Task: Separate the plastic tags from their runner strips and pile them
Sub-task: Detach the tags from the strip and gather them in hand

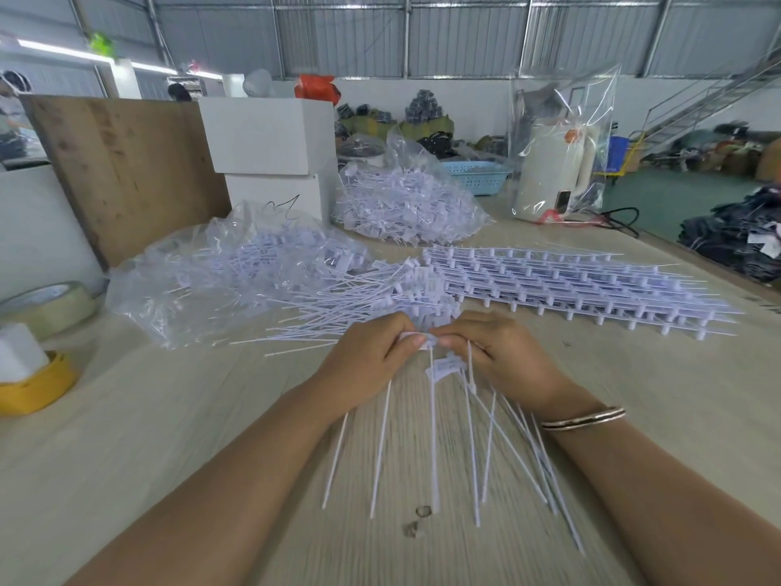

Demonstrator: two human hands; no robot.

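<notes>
My left hand [367, 358] and my right hand [503, 360] meet at the middle of the table, both pinching one white runner strip of plastic tags [443, 376]. Its long thin tails fan down toward me over the tabletop. Just beyond my hands lies a loose pile of separated tags [363, 302]. A stack of uncut runner strips [566, 285] lies flat to the right of that pile.
Two clear bags of tags stand behind: one at left [219, 272], one farther back [405, 205]. Tape rolls [40, 378] sit at the left edge. White boxes [270, 150], a wooden board [126, 171], a bagged kettle [558, 162] and a blue basket [477, 173] line the back.
</notes>
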